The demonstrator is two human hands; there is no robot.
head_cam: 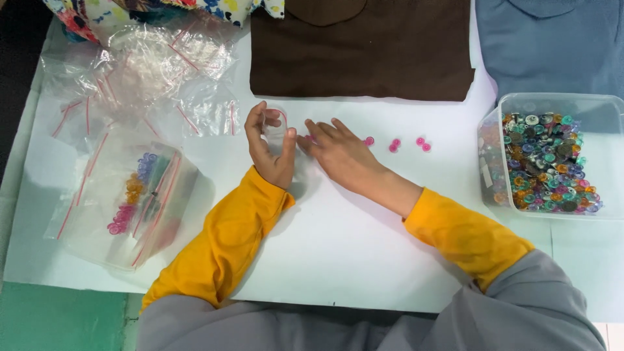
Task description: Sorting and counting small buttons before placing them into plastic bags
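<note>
My left hand holds a small clear zip bag upright on the white sheet, fingers curled around it. My right hand lies flat just right of it, fingertips touching a pink button beside the bag's mouth. Several more pink buttons lie in a short row to the right of that hand. Both arms wear yellow sleeves under grey cloth.
A clear plastic tub full of mixed coloured buttons stands at the right. A pile of empty zip bags lies at the upper left, above a bag holding sorted buttons. Brown fabric and blue fabric lie along the far edge.
</note>
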